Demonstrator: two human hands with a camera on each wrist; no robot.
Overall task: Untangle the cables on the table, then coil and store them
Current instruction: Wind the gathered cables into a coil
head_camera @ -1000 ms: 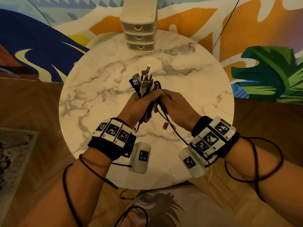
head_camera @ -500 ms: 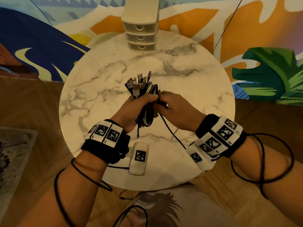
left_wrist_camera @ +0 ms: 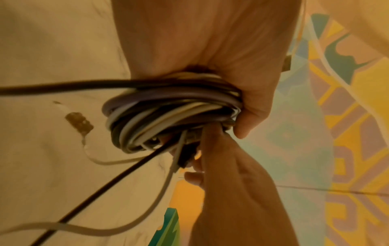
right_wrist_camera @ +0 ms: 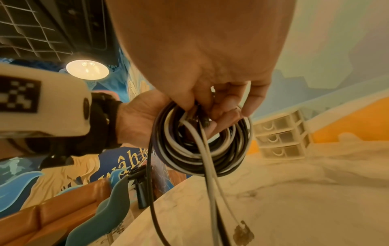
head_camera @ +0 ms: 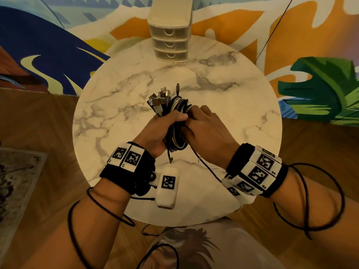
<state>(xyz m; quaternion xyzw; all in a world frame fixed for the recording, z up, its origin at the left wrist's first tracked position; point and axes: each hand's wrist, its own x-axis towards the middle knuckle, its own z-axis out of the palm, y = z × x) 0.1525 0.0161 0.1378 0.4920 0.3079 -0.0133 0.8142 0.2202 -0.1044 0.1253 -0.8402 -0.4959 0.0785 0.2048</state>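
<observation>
The left hand (head_camera: 159, 131) is gripping the cable coil (head_camera: 177, 129) above the desk (head_camera: 242, 105) centre. The right hand (head_camera: 206, 131), at the coil's 3 o'clock, is pinching its strands. Plugs (head_camera: 160, 99) are protruding at 11 o'clock. Drawers (head_camera: 170, 41) are standing at the desk's 12 o'clock.

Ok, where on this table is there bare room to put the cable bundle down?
Bare marble lies on the table's left side and right side, and between the bundle and the drawer unit. The near edge is crowded by both wrists and trailing cable ends.
</observation>
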